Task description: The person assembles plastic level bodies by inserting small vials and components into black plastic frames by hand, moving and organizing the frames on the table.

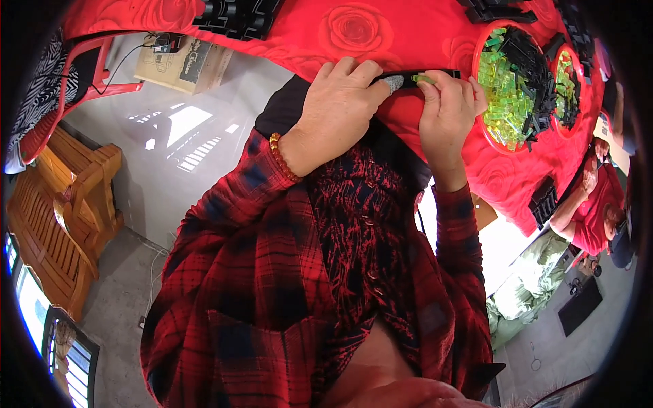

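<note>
Above my lap, at the near edge of the red cloth-covered table point(354, 51), both hands are on a narrow black plastic strip point(408, 81). My left hand point(340, 102) has its fingers closed over the strip's left end, and a grey wrap covers the thumb tip. Between the thumb and fingertips of my right hand point(447, 112) is a small yellow-green translucent piece point(424, 79), held against the strip. Whether it sits in the strip or only touches it, I cannot tell. Just right of that hand are loose yellow-green pieces point(503, 102) and black pieces point(537, 75).
A red-rimmed round basin point(507, 151) holds the loose pieces; a smaller basin point(577, 68) stands beside it. Black plastic parts point(238, 17) lie at the far left of the table, more point(544, 202) at its right edge. Another person point(598, 211) sits at right. A cardboard box point(180, 64) stands at left.
</note>
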### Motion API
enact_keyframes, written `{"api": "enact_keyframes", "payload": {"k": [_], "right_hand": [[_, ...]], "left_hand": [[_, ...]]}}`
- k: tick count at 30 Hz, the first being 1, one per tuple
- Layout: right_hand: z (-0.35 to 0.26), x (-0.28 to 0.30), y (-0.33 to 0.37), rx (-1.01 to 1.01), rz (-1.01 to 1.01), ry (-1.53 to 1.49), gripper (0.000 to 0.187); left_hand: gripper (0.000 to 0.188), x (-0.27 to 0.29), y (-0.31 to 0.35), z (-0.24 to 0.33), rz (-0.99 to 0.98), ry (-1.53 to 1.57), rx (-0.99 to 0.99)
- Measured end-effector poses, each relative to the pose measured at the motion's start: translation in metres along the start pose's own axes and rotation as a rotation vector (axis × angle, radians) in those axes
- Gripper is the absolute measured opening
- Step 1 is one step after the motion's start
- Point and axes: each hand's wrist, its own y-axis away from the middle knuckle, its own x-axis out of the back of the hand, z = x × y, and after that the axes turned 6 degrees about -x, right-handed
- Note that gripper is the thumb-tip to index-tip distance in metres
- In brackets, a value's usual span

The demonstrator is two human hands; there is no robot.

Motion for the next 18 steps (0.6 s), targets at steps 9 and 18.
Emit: {"api": "enact_keyframes", "payload": {"k": [9,18], "right_hand": [[-0.0021,-0.0054,0.0017,-0.005,0.033,0.024,0.017],[-0.0064,-0.0031,-0.0031,-0.009,0.008,0.002,0.017]], "left_hand": [[0.025,0.0028,-0.0026,0.0017,-0.056,0.024,0.048],[0.026,-0.0036,0.0000,-0.0042,-0.001,0.027,0.001]]}}
